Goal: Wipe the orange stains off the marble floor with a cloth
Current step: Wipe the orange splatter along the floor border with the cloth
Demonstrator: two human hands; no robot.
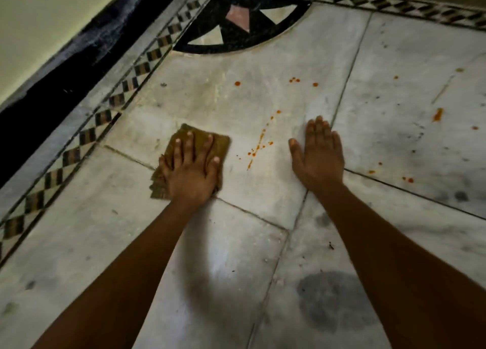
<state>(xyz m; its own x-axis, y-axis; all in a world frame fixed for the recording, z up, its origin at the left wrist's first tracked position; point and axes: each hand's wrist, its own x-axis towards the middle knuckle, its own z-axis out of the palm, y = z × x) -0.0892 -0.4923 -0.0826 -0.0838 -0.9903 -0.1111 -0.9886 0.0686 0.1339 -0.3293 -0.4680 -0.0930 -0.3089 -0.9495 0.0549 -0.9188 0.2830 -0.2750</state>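
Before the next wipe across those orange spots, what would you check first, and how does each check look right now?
1. Cloth under the left hand: ok, fingers spread flat, pressing it to the floor.
2. Cloth folded into a pad: ok, though its near-left edge looks frayed or bunched.
3. Nearest stains located: ok, a trail of orange drops lies just right of the cloth, between the hands.
4. Right hand clear of that trail: ok, it rests flat on the marble floor beside the drops, not on them.
5. More stains left: not ok, dots farther ahead and a streak to the right.
6. Cloth damp: cannot tell.
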